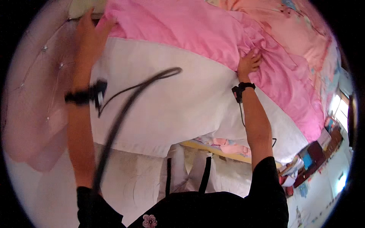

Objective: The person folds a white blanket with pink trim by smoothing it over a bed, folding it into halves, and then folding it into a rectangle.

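Observation:
A pink sheet [182, 25] lies across the upper part of the bed, over a white mattress or mattress cover [159, 91]. My left hand [92, 37], blurred, reaches to the sheet's left end beside the padded headboard [42, 94]. Its thumb and fingers are spread apart, with pink fabric showing between them. Further right, my right hand [249, 63] rests on the sheet near its lower edge, fingers spread on wrinkled fabric. Each wrist wears a black strap with a small device. The edge of the white cover hangs in front of my legs.
A dark cable [125, 109] loops across the view, out of focus. Peach patterned bedding [288, 31] is heaped at the far side. Below the white cover show a yellow bed rail [219, 152] and folded patterned cloth [232, 146]. Assorted items crowd a dark shelf [316, 158] at right.

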{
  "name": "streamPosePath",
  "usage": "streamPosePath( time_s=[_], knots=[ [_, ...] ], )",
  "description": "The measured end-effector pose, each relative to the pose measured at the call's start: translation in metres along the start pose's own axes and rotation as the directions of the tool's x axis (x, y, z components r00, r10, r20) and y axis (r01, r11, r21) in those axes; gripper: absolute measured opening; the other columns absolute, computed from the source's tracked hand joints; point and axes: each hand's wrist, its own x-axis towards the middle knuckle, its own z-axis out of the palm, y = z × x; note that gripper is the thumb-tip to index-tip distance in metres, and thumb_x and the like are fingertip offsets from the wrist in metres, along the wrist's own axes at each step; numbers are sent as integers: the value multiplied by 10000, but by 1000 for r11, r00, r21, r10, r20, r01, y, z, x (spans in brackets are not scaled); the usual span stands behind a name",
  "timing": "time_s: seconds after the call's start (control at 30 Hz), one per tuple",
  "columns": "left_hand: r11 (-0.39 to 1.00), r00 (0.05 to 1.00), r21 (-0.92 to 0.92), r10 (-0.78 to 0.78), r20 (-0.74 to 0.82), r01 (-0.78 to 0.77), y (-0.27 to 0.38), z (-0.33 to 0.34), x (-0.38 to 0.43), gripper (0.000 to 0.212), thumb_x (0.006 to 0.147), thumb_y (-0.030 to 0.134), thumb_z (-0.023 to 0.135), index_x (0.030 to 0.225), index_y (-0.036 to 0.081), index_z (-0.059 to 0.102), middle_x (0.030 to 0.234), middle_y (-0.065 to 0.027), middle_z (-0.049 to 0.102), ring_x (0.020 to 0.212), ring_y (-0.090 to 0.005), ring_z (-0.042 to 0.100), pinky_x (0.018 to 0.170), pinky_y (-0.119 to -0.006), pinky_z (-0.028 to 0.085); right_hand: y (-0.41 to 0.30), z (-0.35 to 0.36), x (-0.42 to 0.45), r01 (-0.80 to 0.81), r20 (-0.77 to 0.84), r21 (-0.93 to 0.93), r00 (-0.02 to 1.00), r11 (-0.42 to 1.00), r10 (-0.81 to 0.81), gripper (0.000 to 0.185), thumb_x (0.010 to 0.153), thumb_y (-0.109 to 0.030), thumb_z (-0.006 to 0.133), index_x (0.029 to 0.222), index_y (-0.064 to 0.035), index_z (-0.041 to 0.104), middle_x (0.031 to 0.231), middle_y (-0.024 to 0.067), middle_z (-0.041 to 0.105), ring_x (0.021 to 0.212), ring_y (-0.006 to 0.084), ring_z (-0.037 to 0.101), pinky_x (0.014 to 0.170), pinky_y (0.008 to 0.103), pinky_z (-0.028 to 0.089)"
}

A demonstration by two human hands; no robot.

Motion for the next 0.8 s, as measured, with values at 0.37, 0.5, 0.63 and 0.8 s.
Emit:
streamPosePath(
  time_s=[0.37, 0.5, 0.63, 0.8],
  knots=[
    [727, 710, 174, -687, 158, 665, 5, -123, -320, 733, 728, 312, 800, 1277, -57, 484, 1239, -227, 547, 1124, -336, 543, 968, -428, 415, 20, -37, 18, 38, 222, 277, 970, 960, -103, 921, 807, -689, 522, 1499, -171, 203, 1524, 189, 192, 1377, 424, 165, 1068, 596, 197],
    [410, 418, -89, -901, 114, 908, -23, -150, -373, 617, 719, 258, 814, 1180, -46, 538, 1125, -167, 607, 932, -250, 603, 793, -373, 487, -14, -113, -47, 371, 63, 208, 918, 905, -391, 894, 836, -540, 600, 1493, -90, 195, 1507, 204, 256, 1383, 396, 214, 1112, 516, 181],
    [30, 234, -541, -921, 312, 840, -27, -139, -359, 533, 716, 239, 820, 1106, -26, 572, 988, -111, 637, 820, -178, 597, 698, -317, 491, -88, -215, -221, 480, 164, 584, 720, 654, -675, 971, 761, -495, 698, 1468, -19, 232, 1500, 210, 266, 1393, 383, 209, 1127, 502, 131],
    [-113, 328, -573, -724, 607, 812, -23, -183, -326, 414, 802, 182, 711, 1131, -26, 571, 1028, -93, 627, 848, -156, 594, 675, -299, 492, -200, -286, -414, 546, 342, 571, 520, 613, -782, 1037, 679, -466, 771, 1473, -76, 232, 1516, 206, 194, 1396, 408, 167, 1114, 556, 143]
  ],
)
